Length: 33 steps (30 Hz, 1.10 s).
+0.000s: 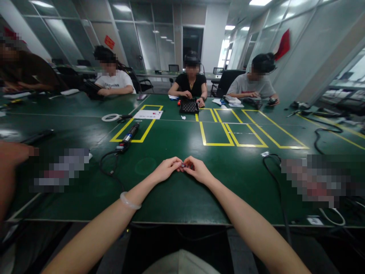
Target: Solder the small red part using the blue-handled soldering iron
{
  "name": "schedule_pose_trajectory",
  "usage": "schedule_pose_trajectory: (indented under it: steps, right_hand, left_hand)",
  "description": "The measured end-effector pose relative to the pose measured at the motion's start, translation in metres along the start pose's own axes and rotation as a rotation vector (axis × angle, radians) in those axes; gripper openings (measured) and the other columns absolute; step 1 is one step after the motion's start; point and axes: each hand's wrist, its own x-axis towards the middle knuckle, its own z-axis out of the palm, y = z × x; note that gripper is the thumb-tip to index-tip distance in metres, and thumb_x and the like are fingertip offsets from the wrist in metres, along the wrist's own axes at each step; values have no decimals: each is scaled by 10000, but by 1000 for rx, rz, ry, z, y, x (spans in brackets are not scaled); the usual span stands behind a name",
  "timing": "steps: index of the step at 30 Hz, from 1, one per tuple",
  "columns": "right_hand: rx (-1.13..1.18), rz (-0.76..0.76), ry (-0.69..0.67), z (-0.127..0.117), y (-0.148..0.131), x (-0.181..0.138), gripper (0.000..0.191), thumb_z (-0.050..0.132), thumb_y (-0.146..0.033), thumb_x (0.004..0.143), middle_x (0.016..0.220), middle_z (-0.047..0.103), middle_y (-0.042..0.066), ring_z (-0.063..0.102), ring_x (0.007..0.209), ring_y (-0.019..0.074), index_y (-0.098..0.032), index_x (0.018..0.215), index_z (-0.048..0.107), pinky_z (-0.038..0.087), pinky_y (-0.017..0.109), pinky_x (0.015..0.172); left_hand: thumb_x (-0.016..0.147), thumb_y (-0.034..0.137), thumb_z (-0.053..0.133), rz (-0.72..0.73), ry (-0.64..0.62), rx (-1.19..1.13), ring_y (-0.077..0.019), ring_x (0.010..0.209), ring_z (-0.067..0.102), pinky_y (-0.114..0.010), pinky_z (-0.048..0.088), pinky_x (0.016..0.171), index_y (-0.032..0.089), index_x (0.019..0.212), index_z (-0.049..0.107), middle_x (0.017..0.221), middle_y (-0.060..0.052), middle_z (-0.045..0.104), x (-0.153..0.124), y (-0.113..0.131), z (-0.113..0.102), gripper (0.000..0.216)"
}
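My left hand (169, 168) and my right hand (197, 169) meet over the green table (176, 205), fingertips pinched together. Between them is a small greyish piece (183, 165), too small to name and mostly covered by the fingers. Both hands appear to grip it from either side. A pale bangle (129, 201) circles my left wrist. Ahead and to the left of my hands lies a black-and-blue electric screwdriver (131, 134), its cable running back towards my left forearm.
Yellow tape outlines (218, 144) mark the tabletop. Across the table, a person (191, 82) handles a black tray (188, 105). A white sheet (148, 114) and a coiled white cable (111, 117) lie ahead left. Black cables (275, 171) run at right. Another person's hand (17, 152) reaches in from the left.
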Motion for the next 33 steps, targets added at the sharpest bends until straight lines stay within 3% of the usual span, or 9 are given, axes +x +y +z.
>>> schedule_pose_trajectory:
  steps: [10, 14, 17, 26, 33]
  right_hand:
    - [53, 55, 51, -4, 0, 0, 137, 575, -277, 856, 767, 612, -8, 519, 645, 108, -171, 936, 607, 398, 226, 621]
    - [60, 70, 58, -5, 4, 1, 168, 571, -301, 866, 792, 639, 6, 530, 646, 108, -165, 951, 623, 397, 224, 614]
    - [54, 77, 46, -5, 5, 1, 174, 574, -305, 867, 796, 654, 12, 538, 646, 108, -161, 945, 634, 396, 221, 613]
    - [82, 24, 22, -4, 5, 0, 224, 593, -266, 836, 808, 639, -5, 539, 656, 106, -171, 1038, 584, 407, 226, 633]
    - [34, 11, 25, -5, 0, -1, 134, 577, -269, 852, 786, 628, -8, 525, 656, 110, -180, 947, 606, 403, 228, 638]
  left_hand:
    - [939, 444, 448, -13, -5, -41, -173, 817, 628, -315, 481, 796, 150, 1071, 578, 876, -63, 698, -2, 5, 0, 347]
    - [874, 405, 571, -23, -4, -61, -175, 842, 635, -304, 477, 797, 162, 1139, 543, 884, -47, 688, -3, 7, 0, 361]
    - [832, 373, 628, -18, 18, -25, -177, 839, 636, -296, 474, 783, 165, 1085, 560, 882, -41, 680, -3, 6, 1, 335]
    - [897, 413, 544, -7, -4, -52, -168, 817, 623, -302, 471, 783, 152, 1012, 566, 891, -63, 676, -2, 5, 0, 285]
    - [909, 426, 523, -8, -3, -19, -171, 821, 624, -299, 470, 786, 158, 1001, 585, 885, -60, 685, -3, 6, 0, 290]
